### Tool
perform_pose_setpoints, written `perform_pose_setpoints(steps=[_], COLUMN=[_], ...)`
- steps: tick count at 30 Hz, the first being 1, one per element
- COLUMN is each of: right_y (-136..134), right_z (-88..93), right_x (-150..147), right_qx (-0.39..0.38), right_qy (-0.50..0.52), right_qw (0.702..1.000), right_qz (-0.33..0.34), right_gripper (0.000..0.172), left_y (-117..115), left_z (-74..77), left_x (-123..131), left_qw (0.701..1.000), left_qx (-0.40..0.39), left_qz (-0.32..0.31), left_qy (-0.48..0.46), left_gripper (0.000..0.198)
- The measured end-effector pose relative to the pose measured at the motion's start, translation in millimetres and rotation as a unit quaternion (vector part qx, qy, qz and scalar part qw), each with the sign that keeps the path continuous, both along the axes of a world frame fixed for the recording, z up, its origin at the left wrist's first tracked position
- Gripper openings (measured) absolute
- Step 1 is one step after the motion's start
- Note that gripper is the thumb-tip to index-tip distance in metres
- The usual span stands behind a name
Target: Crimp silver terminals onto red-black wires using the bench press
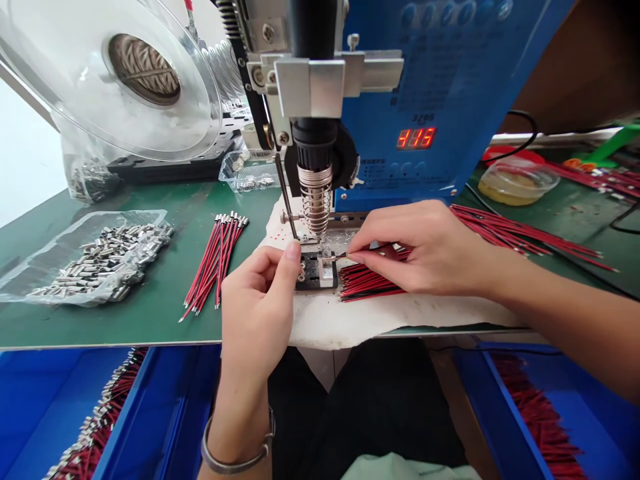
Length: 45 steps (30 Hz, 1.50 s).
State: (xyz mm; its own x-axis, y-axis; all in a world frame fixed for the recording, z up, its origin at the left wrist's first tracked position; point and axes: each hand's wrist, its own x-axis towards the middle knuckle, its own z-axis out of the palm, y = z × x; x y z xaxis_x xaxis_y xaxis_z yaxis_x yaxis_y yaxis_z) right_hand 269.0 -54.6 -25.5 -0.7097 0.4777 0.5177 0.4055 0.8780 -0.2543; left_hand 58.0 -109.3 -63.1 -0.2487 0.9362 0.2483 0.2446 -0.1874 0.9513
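Observation:
My right hand (pixel 415 247) pinches a thin dark wire (pixel 341 255) whose tip reaches the small metal jig (pixel 327 272) under the soldering head. Closed at the jig's left side is my left hand (pixel 260 287), its thumb against the bent forefinger; whatever lies between them is hidden. Above the jig, the soldering machine's spring-wrapped tip (pixel 316 197) points straight down. A bundle of red and black wires (pixel 373 281) rests under my right hand, on a white cloth (pixel 345 320).
Left of the jig lies a bunch of wires with metal ends (pixel 215 260). A clear tray (pixel 100 263) holds many metal connectors. The blue machine body (pixel 415 160) stands behind, near a solder spool (pixel 145 70). More wires (pixel 525 237) lie right; blue bins (pixel 165 413) sit below the table edge.

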Motion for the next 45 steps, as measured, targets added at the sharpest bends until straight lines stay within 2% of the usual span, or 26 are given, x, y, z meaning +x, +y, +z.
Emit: perform_pose_setpoints(steps=[45], right_y=[0.4], right_z=[0.5], right_x=[0.6], right_qx=[-0.008], right_qy=[0.0], right_qw=[1.0], right_qz=[0.002], right_gripper=[0.01], left_y=[0.0], left_z=[0.9], left_x=[1.1], left_qw=[1.0], left_qx=[0.006], left_qz=[0.008], left_qy=[0.021], left_gripper=[0.035])
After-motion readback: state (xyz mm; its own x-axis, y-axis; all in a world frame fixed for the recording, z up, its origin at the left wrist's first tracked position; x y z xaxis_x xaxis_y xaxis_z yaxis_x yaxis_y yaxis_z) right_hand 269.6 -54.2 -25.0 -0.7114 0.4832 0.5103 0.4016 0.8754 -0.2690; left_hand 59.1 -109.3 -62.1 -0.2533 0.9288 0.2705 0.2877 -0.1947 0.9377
